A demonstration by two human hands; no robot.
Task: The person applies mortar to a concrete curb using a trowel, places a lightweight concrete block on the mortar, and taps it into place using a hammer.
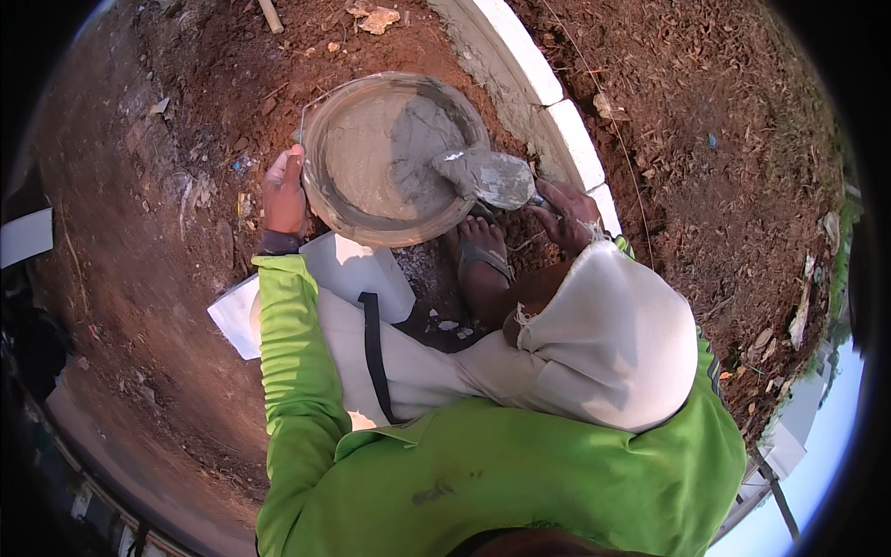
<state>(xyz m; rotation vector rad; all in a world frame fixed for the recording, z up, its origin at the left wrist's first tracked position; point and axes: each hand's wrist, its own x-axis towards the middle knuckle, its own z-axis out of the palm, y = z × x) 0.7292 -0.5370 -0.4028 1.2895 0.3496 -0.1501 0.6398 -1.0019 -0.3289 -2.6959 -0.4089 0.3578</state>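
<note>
A round bucket (339, 227) of wet grey mortar (357, 153) stands on the soil in front of me, its rim caked with dried mix. At its left side my left hand (284, 193) is closed on the rim, beside the thin wire handle. To the right, my right hand (564, 215) grips the handle of a trowel (506, 181). Grey mortar coats the trowel blade, and its tip lies over the right part of the bucket, against a lump of mix. Part of the right hand's fingers is hidden behind the trowel handle.
A low curved row of white blocks (575, 139) with mortar along its side runs past the bucket's right. A string (631, 167) stretches beyond it. White blocks (357, 274) lie by my left leg; my sandalled foot (484, 243) is near the bucket. A stick (271, 16) lies far off.
</note>
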